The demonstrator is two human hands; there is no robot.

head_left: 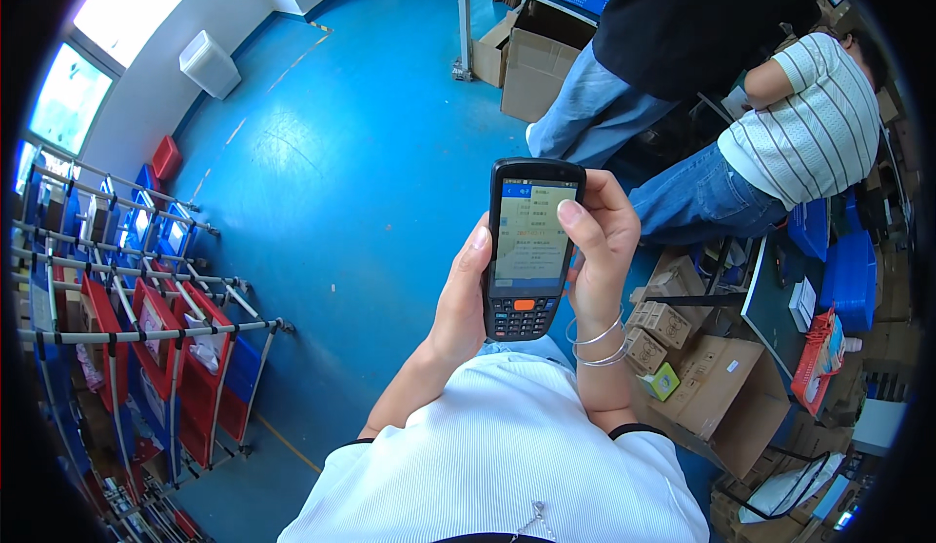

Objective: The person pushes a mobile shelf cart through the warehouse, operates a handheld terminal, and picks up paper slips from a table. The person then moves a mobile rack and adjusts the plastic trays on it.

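Observation:
A black handheld data terminal (527, 251) is held upright in front of my chest, its lit screen above a keypad with one orange key. My left hand (462, 285) grips its left edge, thumb along the side. On the opposite edge my right hand (602, 251) holds it too, the thumb over the upper right of the screen. Whether that thumb touches the glass I cannot tell. The fingers behind the device are mostly hidden. Thin silver bangles (602, 346) circle my right wrist.
To the left stands a pipe rack (146, 333) with red and blue bins. Two people, one in a black top (702, 26) and one in a striped shirt (804, 119), are at the right. Cardboard boxes (707, 387) lie near my right side. A white bin (210, 63) stands by the wall.

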